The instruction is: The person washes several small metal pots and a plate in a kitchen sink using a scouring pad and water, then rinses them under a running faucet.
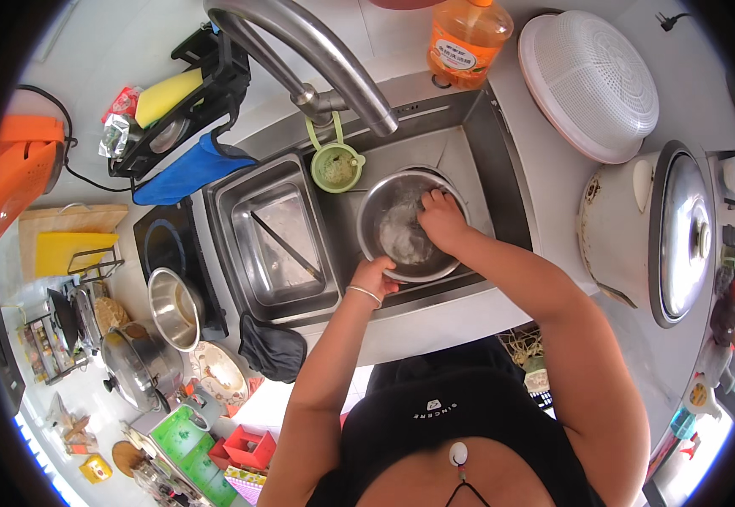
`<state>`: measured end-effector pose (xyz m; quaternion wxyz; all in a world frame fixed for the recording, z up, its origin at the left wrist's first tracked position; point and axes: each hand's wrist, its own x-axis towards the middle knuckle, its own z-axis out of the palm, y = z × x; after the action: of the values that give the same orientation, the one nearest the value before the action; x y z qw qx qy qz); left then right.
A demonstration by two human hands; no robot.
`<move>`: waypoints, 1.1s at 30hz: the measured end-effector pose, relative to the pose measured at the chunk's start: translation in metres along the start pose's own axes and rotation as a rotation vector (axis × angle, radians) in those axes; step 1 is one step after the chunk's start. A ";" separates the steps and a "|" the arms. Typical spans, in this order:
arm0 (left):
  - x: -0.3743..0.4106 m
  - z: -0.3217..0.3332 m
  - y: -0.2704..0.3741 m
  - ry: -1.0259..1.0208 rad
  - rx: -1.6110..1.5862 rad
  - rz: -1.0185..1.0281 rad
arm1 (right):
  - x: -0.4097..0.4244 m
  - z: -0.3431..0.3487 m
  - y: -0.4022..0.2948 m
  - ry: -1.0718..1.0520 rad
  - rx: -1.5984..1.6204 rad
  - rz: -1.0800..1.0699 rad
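A round stainless-steel bowl (405, 222) with cloudy, whitish contents rests in the right basin of the metal sink (462, 136). My left hand (374, 277), with a bangle at the wrist, grips the bowl's near rim. Inside the bowl, at its right side, is my right hand (443, 218), fingers bent down; whether they hold anything is hidden. A green strainer (336, 166) hangs below the faucet (367, 95), just left of the bowl. In the left basin's metal tray (279, 247) lies a dark stick (286, 247), set diagonally.
An orange soap bottle (469, 44) stands behind the sink. On the right are a white plastic colander (595, 82) and a large lidded pot (633, 234). To the left are a blue cloth (193, 168), an induction cooktop (165, 237), another steel bowl (174, 309) and a black cloth (271, 347).
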<state>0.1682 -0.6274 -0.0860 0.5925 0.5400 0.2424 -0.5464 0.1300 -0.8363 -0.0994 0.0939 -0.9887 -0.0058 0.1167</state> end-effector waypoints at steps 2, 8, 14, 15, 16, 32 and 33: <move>0.000 0.018 -0.003 -0.007 0.013 0.010 | 0.015 0.004 -0.005 0.077 0.296 0.201; 0.010 0.012 0.005 -0.033 -0.068 0.019 | 0.001 0.016 -0.022 -0.061 0.497 -0.202; 0.004 0.016 -0.008 -0.007 -0.028 0.006 | 0.013 0.012 -0.009 -0.133 0.299 0.175; 0.003 0.023 -0.008 -0.005 -0.036 0.004 | 0.018 0.012 -0.018 -0.104 0.353 0.212; 0.006 0.025 -0.005 0.022 -0.002 0.050 | 0.019 0.008 -0.028 -0.081 0.413 0.157; -0.035 0.063 0.046 0.423 0.734 0.531 | -0.009 0.028 -0.008 -0.148 0.830 0.313; -0.032 0.064 0.045 0.456 0.869 0.613 | -0.009 0.045 0.005 -0.122 1.041 0.405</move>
<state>0.1807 -0.6806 -0.0218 0.3803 0.8834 -0.0503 -0.2690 0.1106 -0.8329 -0.1414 0.5445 -0.7849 0.2371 0.1767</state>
